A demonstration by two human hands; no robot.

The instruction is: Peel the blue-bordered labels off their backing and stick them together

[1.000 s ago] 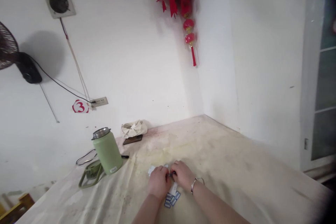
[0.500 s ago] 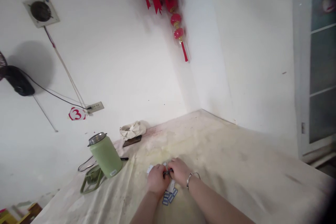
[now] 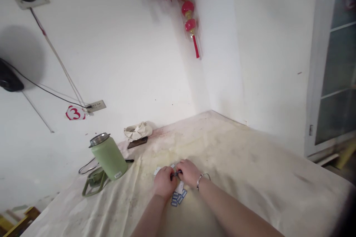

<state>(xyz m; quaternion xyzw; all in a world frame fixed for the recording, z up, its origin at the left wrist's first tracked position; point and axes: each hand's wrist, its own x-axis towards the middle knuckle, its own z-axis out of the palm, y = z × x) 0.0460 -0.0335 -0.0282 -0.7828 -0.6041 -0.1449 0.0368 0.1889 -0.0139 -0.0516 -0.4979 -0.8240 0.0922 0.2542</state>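
Observation:
My left hand (image 3: 164, 182) and my right hand (image 3: 189, 173) are close together over the table, fingers curled. Between them they grip a small dark object (image 3: 175, 174); its kind is mostly hidden by the fingers. Just below the hands lies a cluster of small blue-edged white labels (image 3: 178, 197), with a plain white slip (image 3: 180, 186) above them. Another white piece of paper (image 3: 157, 170) pokes out behind my left hand. A silver bracelet circles my right wrist.
On the left stands an uncapped green bottle (image 3: 109, 158), its green lid (image 3: 96, 181) beside it. A black pen (image 3: 129, 160), a dark phone (image 3: 137, 142) and a cream pouch (image 3: 138, 131) lie farther back. Walls border the cloth-covered table (image 3: 250, 177) behind.
The camera view has turned slightly, so the bottle and wall items appear higher and farther left. Both hands keep hold of the dark object in nearly the same pose.

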